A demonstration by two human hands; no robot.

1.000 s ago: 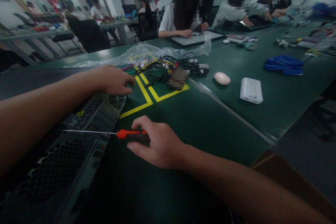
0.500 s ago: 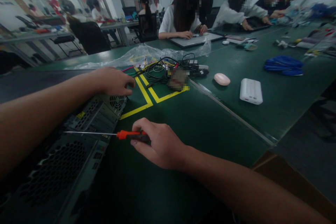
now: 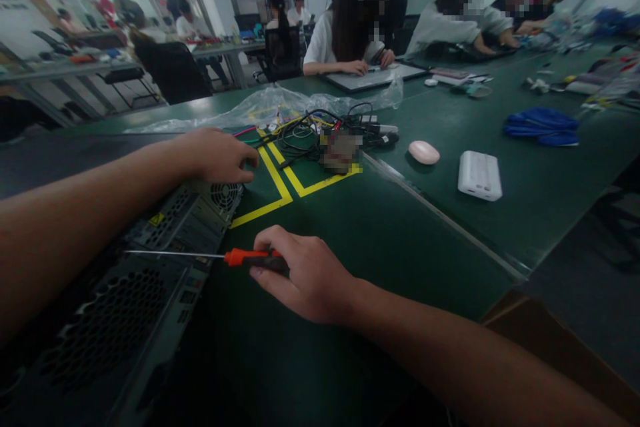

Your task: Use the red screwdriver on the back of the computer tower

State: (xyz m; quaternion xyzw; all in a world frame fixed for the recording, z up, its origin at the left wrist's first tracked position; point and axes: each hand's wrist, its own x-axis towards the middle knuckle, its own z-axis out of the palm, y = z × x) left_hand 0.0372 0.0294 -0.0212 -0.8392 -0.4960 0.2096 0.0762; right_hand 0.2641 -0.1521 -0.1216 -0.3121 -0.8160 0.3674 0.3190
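My right hand (image 3: 311,277) is wrapped around the orange and black handle of a screwdriver (image 3: 240,257). Its long thin shaft points left across the back panel of a desktop computer case (image 3: 187,267), and the tip lies over the panel; whether it touches cannot be made out. At the far end of the case, my left hand (image 3: 227,155) rests on or just above the top edge, thumb and fingers apart and loosely bent, with nothing visible in it. My left forearm hides much of the case's top. The panel shows a fan grille (image 3: 225,196) and a honeycomb vent (image 3: 107,327).
Beyond the case lie tangled cables (image 3: 305,137) and clear plastic wrap (image 3: 240,110). A pink oval object (image 3: 424,153), a white box-shaped device (image 3: 480,175) and a blue bundle (image 3: 541,127) sit on the green table (image 3: 400,233). Several people work across the table. A cardboard box (image 3: 545,340) stands at lower right.
My hands, the screwdriver and the case keep nearly the same places; the view has shifted very slightly. Across the table, a person's hands at right have moved a little.
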